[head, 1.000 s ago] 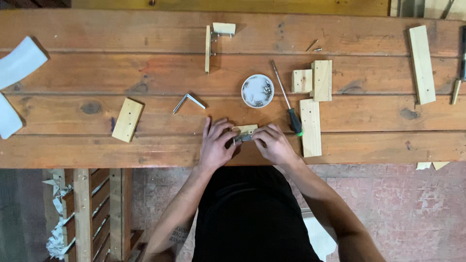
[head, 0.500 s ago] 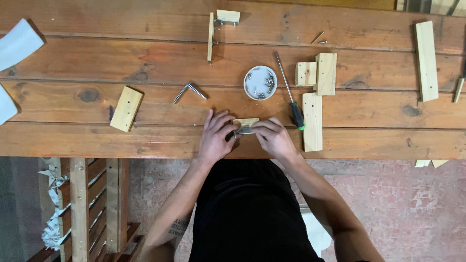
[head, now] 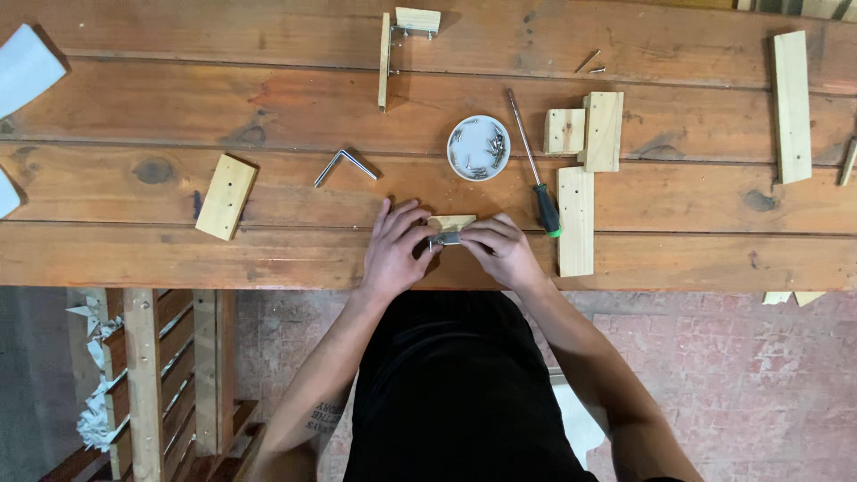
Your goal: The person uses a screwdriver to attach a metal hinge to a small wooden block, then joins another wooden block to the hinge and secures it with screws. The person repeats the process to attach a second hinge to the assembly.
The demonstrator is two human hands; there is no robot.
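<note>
Both of my hands meet at the front edge of a wooden workbench [head: 268, 259]. My left hand [head: 397, 250] and my right hand [head: 502, 252] pinch a small pale wood block [head: 453, 221] with a small metal bracket [head: 446, 238] against its near side. Fingers cover most of the bracket. A screwdriver with a green and black handle [head: 544, 207] lies just right of my right hand. A small white dish [head: 478, 147] of screws sits behind the block.
A bent metal bracket [head: 346, 162] and a pale block [head: 226, 196] lie to the left. Wood strips [head: 576, 220] [head: 791, 105] and blocks [head: 592, 131] lie right. A thin strip with a block [head: 403, 36] lies at the back. White pieces [head: 27, 67] sit far left. A wooden frame [head: 147, 375] stands below the bench.
The hands stay on the block and bracket with only small finger shifts. The view has shifted slightly, so the bench sits a little lower in the frame.
</note>
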